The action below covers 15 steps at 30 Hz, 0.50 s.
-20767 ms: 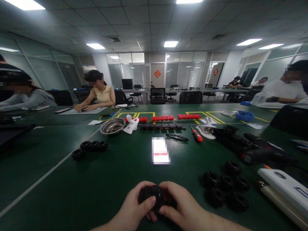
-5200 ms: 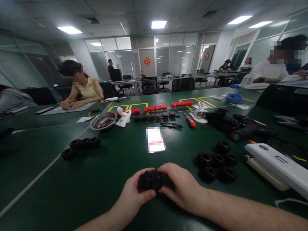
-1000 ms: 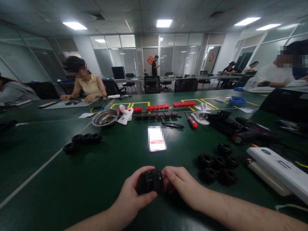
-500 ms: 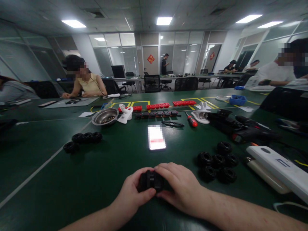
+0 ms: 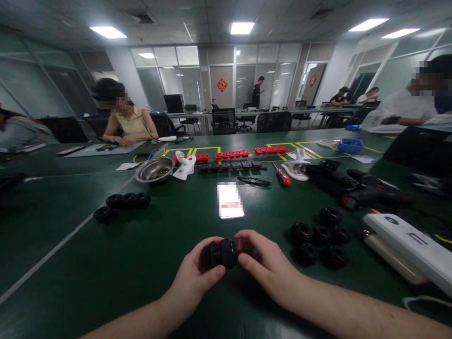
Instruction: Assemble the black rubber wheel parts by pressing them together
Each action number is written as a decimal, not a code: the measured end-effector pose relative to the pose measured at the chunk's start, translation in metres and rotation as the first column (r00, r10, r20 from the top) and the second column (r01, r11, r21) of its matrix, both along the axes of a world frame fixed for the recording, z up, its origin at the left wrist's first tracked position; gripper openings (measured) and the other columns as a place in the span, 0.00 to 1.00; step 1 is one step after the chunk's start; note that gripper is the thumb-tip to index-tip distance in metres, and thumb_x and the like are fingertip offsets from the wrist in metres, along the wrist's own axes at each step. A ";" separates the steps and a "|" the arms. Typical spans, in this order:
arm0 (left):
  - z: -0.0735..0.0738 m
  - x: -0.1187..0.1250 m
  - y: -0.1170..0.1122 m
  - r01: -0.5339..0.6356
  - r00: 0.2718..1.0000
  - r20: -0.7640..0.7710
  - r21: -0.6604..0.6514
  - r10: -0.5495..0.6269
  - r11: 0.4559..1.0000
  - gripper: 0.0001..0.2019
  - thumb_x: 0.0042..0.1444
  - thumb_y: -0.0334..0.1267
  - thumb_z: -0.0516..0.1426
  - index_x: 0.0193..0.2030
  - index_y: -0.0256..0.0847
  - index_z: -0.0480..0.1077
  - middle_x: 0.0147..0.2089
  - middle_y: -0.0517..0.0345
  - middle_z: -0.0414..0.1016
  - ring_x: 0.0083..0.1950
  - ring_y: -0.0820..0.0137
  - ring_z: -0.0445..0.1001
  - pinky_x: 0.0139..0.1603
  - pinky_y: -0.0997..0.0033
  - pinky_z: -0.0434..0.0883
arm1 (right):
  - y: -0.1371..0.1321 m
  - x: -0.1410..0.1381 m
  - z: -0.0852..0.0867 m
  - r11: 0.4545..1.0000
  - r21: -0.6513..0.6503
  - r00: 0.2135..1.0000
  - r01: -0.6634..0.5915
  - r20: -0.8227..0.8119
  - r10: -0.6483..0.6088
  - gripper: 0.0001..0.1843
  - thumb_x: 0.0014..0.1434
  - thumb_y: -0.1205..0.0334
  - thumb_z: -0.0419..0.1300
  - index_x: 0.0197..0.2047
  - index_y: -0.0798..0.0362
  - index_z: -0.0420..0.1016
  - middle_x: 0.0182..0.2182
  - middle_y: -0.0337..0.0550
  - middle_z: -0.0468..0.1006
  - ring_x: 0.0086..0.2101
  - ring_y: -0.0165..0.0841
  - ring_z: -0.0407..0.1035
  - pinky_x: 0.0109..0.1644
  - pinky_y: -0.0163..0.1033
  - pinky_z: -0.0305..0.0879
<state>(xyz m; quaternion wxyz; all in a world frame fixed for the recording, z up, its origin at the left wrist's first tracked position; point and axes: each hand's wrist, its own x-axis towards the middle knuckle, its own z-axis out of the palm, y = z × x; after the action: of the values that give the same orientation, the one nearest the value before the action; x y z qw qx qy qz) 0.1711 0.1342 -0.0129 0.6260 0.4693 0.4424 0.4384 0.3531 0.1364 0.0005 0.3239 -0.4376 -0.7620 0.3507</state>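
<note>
In the head view, we are holding the black part [image 5: 223, 254] in our left hand [image 5: 192, 274], its thumb and fingers wrapping the left end, over the green table [image 5: 165, 245]. Our right hand [image 5: 270, 261] is hovering just beside the other end, thumb and fingers standing apart in a loose curl; whether a fingertip is touching, we cannot tell. The part is looking at least partly joined, a collar showing round its middle, but we cannot judge whether it is finished. Six black rings [image 5: 302, 232] are lying clustered to the right, probably work left; a smaller black group [image 5: 129, 201] is resting leftward, perhaps done.
</note>
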 end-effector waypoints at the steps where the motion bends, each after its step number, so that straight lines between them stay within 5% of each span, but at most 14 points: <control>1: 0.001 0.000 0.000 0.013 1.000 0.011 -0.002 -0.013 1.000 0.24 0.34 0.41 0.64 0.41 0.41 0.66 0.39 0.56 0.72 0.43 0.63 0.70 0.44 0.66 0.66 | 0.001 -0.001 0.000 0.999 -0.028 0.999 -0.024 0.033 0.025 0.10 0.55 0.60 0.53 0.41 0.53 0.64 0.31 0.41 0.70 0.29 0.31 0.64 0.32 0.36 0.62; 7: 0.002 0.000 -0.001 0.039 0.999 0.032 0.013 -0.040 0.999 0.23 0.33 0.40 0.65 0.39 0.40 0.68 0.39 0.55 0.73 0.43 0.63 0.70 0.45 0.66 0.66 | -0.003 0.001 0.005 0.970 0.194 0.985 -0.147 0.118 0.126 0.22 0.49 0.64 0.58 0.48 0.52 0.59 0.40 0.45 0.68 0.36 0.34 0.63 0.38 0.38 0.61; 10: 0.001 -0.001 -0.003 0.036 0.999 0.002 0.030 -0.036 0.999 0.21 0.35 0.36 0.64 0.40 0.42 0.67 0.39 0.57 0.73 0.43 0.65 0.70 0.44 0.67 0.66 | -0.001 0.001 0.004 0.996 0.053 0.997 -0.073 0.016 0.072 0.25 0.50 0.55 0.57 0.50 0.53 0.56 0.37 0.43 0.69 0.31 0.31 0.64 0.32 0.36 0.62; 13: 0.000 -0.001 -0.005 0.046 0.998 -0.050 0.052 -0.044 0.998 0.21 0.35 0.34 0.64 0.41 0.42 0.67 0.40 0.56 0.73 0.43 0.65 0.70 0.44 0.67 0.66 | 0.004 -0.001 0.002 0.987 -0.137 0.997 -0.079 -0.008 0.079 0.16 0.59 0.53 0.45 0.34 0.56 0.65 0.23 0.39 0.69 0.23 0.28 0.63 0.26 0.33 0.59; 15: 0.000 -0.002 -0.004 0.060 0.996 -0.063 0.064 -0.056 0.996 0.22 0.36 0.34 0.64 0.42 0.41 0.66 0.41 0.55 0.72 0.44 0.63 0.70 0.45 0.66 0.66 | 0.004 -0.002 0.002 0.988 -0.119 0.992 -0.100 0.060 0.107 0.16 0.59 0.54 0.45 0.29 0.56 0.66 0.21 0.39 0.68 0.22 0.29 0.63 0.26 0.33 0.59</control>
<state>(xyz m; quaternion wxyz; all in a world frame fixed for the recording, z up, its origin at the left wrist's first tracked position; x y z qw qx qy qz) 0.1694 0.1298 -0.0130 0.6088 0.5155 0.4330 0.4196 0.3515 0.1409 0.0026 0.2540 -0.4268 -0.7724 0.3960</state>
